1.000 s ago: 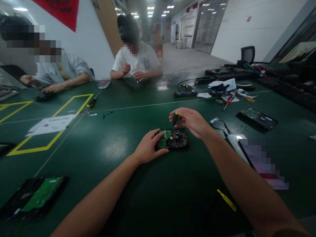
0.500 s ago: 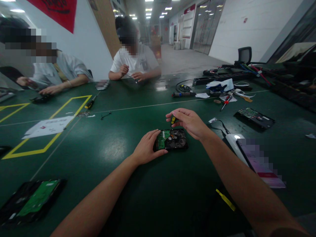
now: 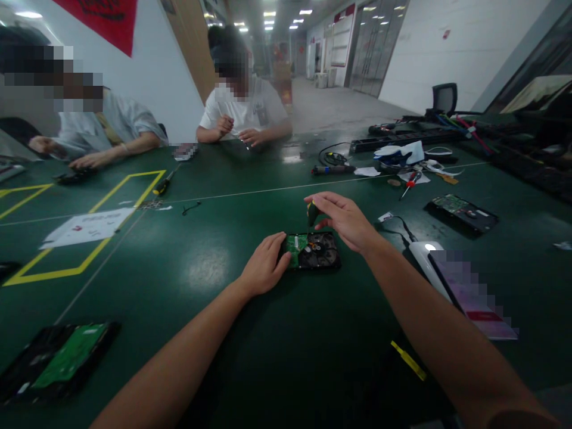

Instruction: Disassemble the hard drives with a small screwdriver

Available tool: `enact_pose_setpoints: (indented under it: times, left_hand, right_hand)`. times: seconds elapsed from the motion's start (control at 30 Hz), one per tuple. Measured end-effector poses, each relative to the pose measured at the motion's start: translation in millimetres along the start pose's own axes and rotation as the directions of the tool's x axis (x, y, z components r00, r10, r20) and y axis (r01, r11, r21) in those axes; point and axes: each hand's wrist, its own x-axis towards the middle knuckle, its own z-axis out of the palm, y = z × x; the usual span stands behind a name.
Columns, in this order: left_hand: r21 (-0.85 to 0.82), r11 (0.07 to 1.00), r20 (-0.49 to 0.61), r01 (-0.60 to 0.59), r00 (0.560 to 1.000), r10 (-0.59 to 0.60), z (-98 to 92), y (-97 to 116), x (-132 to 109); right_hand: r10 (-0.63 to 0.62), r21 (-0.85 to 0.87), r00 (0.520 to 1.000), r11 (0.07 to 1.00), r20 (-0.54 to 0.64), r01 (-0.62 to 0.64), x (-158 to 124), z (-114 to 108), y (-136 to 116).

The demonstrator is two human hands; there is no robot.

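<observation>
A black hard drive point(image 3: 315, 251) with a green circuit board on its left part lies on the green table in front of me. My left hand point(image 3: 263, 267) rests against its left edge, fingers curled onto the board, holding it steady. Just above the drive, my right hand point(image 3: 346, 219) pinches a small screwdriver point(image 3: 311, 213) with a black and yellow handle. The tool stands nearly upright with its tip down on the drive's top edge.
Another drive point(image 3: 58, 360) lies at the near left, a third drive point(image 3: 460, 211) at the right. A yellow strip point(image 3: 409, 360) lies near my right forearm. A white device point(image 3: 429, 256) with a cable sits to the right. Two people work across the table. Tools and cables point(image 3: 402, 161) lie farther back.
My right hand has turned the screwdriver a little and set it more upright over the drive's top edge. My left hand stays on the drive's left side.
</observation>
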Motion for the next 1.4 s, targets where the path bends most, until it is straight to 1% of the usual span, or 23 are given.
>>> enact_pose_setpoints:
  times: [0.17,0.4,0.6,0.67,0.8,1.07,1.23,1.4]
  left_hand:
    - [-0.002,1.0,-0.013,-0.013,1.0,0.013,3.0,-3.4,0.0]
    - [0.007,1.0,-0.032,-0.017,0.999,0.018,4.6,-5.4,0.1]
    - [-0.004,1.0,-0.022,-0.011,1.0,0.011,1.8,-3.0,0.7]
    - [-0.003,1.0,-0.021,-0.012,1.0,0.012,1.5,-2.9,0.8]
    - [0.001,1.0,-0.011,-0.015,1.0,0.015,1.7,-3.3,0.8]
    - [-0.001,1.0,-0.029,-0.017,0.999,0.017,3.2,-3.3,0.4]
    - [-0.001,1.0,-0.028,-0.018,0.999,0.018,2.6,-2.5,0.6]
    - [-0.001,1.0,-0.029,-0.014,0.999,0.014,2.3,-3.1,1.5]
  right_hand:
    - [-0.041,0.008,0.998,0.999,0.039,0.041,-0.4,0.5,0.4]
    - [-0.047,0.079,0.997,0.996,0.053,0.043,-2.4,4.0,-3.0]
    - [-0.062,-0.026,0.998,0.998,-0.023,0.062,0.5,-1.3,0.6]
    - [-0.077,-0.041,0.997,0.996,-0.016,0.077,0.7,-2.1,1.0]
    - [-0.087,-0.011,0.996,0.996,0.014,0.087,-0.3,-0.7,-0.6]
    - [0.012,0.168,1.0,0.986,0.021,-0.015,-1.2,0.8,-1.9]
    - [0.034,0.196,0.998,0.98,0.051,-0.043,-1.5,1.2,-1.3]
    - [0.095,0.212,0.991,0.971,0.099,-0.114,-0.3,2.1,1.6]
